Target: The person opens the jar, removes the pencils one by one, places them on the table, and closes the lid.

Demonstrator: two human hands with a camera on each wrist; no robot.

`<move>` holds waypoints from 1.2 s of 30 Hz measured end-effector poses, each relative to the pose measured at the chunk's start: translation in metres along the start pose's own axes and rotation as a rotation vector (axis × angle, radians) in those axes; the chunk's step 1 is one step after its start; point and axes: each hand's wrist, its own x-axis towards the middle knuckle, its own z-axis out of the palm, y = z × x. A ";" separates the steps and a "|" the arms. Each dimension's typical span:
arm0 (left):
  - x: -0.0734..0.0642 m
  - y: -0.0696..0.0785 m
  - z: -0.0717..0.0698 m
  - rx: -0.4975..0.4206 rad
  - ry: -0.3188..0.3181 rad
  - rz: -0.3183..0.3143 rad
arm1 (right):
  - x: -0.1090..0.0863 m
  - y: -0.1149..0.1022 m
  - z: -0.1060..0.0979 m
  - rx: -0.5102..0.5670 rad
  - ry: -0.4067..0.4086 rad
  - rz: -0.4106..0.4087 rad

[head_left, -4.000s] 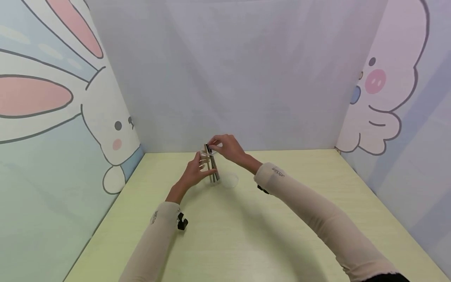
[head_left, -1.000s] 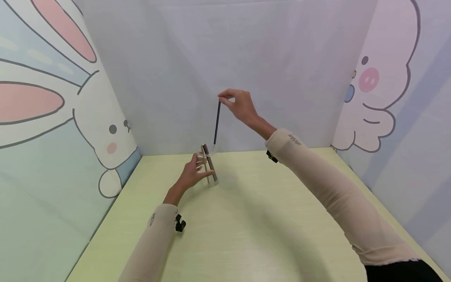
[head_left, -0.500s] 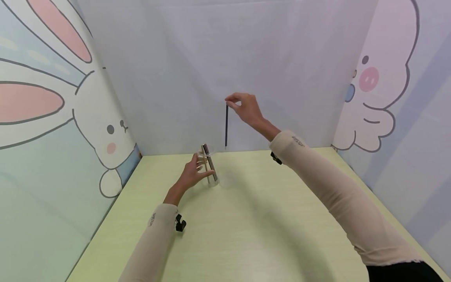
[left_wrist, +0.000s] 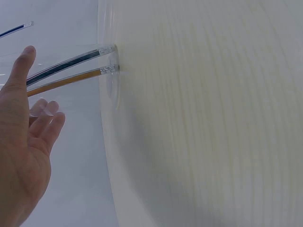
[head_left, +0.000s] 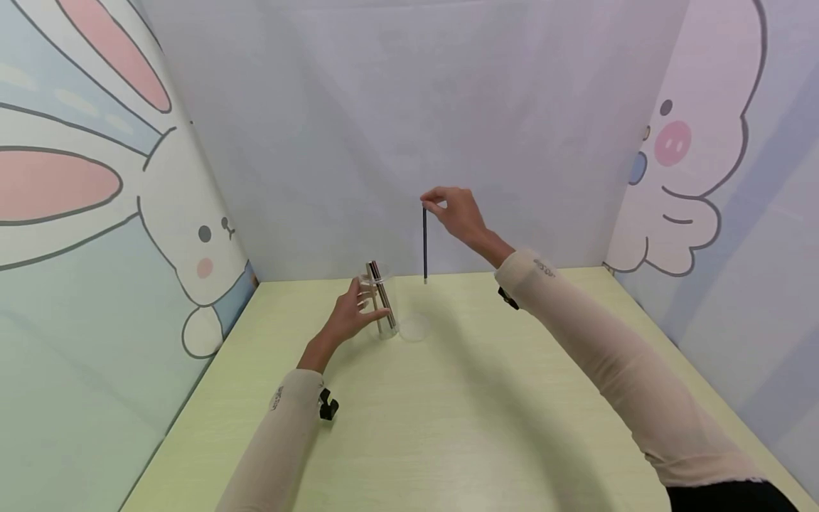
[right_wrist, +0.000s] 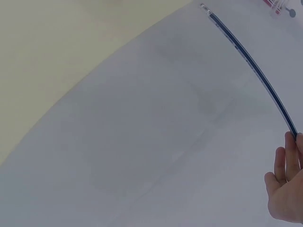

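Note:
In the head view, my left hand (head_left: 348,314) holds a clear cylindrical container (head_left: 387,332) standing on the table, thumb on one side and fingers on the other. Inside lean several thin pen refills (head_left: 382,293); the left wrist view shows an orange refill (left_wrist: 71,82) and a dark one (left_wrist: 66,65) with clear ends. My right hand (head_left: 457,211) pinches the top of a dark blue pen refill (head_left: 425,245), which hangs upright in the air right of the container. Its clear lower end (right_wrist: 207,10) shows in the right wrist view.
A clear round disc (head_left: 414,327), perhaps a lid, lies on the pale wooden table (head_left: 435,427) just right of the container. A grey cloth wall (head_left: 512,142) stands behind, with printed cartoon panels (head_left: 205,270) at both sides.
My right hand has drawn the dark refill up out of the container, then carried it right and lowered it slightly. The left hand stays at the container.

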 end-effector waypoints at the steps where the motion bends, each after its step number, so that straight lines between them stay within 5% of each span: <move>1: 0.000 0.000 0.000 -0.004 0.000 0.002 | -0.002 0.001 0.001 -0.001 -0.003 -0.001; 36: -0.003 0.007 -0.002 0.003 -0.005 -0.002 | -0.067 0.037 0.057 0.047 -0.084 0.026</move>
